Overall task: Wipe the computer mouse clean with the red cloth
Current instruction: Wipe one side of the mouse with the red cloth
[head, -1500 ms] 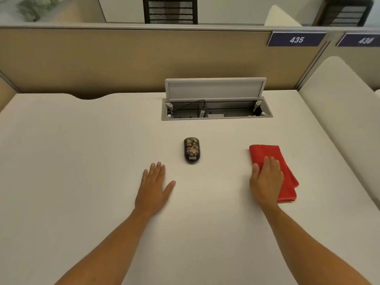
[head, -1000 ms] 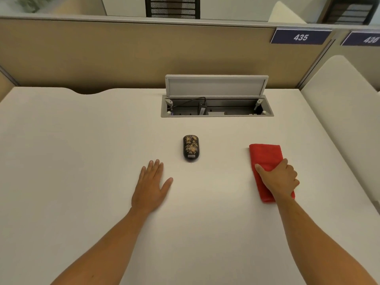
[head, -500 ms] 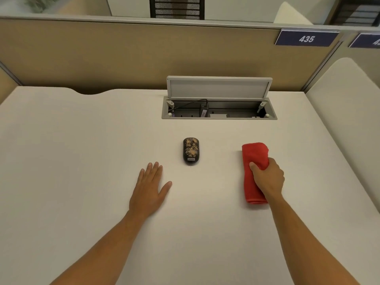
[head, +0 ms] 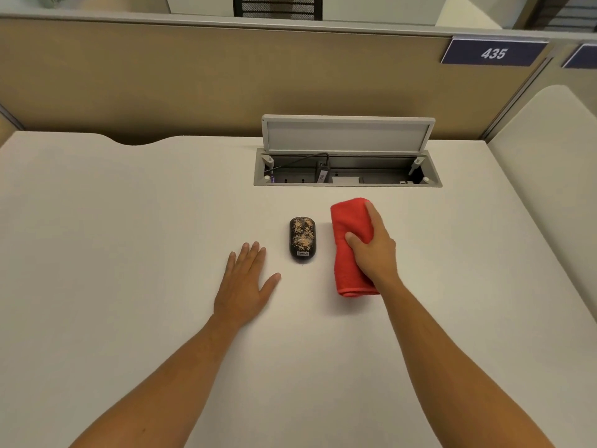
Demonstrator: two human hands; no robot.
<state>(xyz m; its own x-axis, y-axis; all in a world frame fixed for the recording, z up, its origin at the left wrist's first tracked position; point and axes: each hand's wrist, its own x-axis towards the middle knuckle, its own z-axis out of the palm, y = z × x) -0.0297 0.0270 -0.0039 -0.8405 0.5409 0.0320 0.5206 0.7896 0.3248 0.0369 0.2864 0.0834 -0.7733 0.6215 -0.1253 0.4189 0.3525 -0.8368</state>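
Both your bare forearms reach in from the near edge across the pale desk (head: 129, 253). Your left hand (head: 244, 286) lies flat on the desk, palm down, fingers straight and together, thumb spread out to the side, holding nothing. Its fingertips sit near the computer mouse (head: 302, 239) without touching it. The mouse is dark, speckled with tan flecks, has a small label at its near end, and lies lengthwise just beyond and right of that hand. Just beside the mouse on its right, apart from it, is the red cloth (head: 350, 250), folded into a long roll. Your right hand (head: 373, 250) grips it around the middle, thumb on the left face, fingers curled over the right side. You cannot tell whether the cloth's underside touches the desk. Farther back, a cable hatch (head: 347, 171) is set into the desk, lid (head: 347, 135) propped upright, a black cable inside. Behind stands a tan partition (head: 193, 76) carrying a blue plate (head: 492, 53) reading 435.
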